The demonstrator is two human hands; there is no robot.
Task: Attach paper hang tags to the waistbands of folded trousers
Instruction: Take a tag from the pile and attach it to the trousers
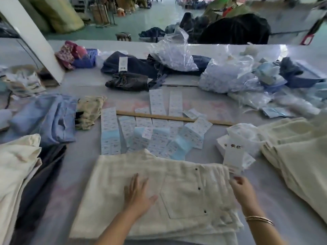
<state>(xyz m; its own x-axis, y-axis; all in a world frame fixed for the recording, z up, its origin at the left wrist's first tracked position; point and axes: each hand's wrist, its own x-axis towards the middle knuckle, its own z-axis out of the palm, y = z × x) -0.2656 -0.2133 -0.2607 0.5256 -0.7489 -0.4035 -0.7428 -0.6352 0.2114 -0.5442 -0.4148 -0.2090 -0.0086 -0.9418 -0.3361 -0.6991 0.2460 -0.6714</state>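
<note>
One pair of cream folded trousers lies at lower centre of the worktop, its waistband edge toward the right, with bare grey surface on both flanks. One white hang tag stands at that edge, right of centre. The left hand lies flat on the cloth, fingers spread. The right hand pinches the waistband just below the tag. Behind, label strips, too many to count, fan across one wooden ruler. Cream stacks crowd both lower sides.
</note>
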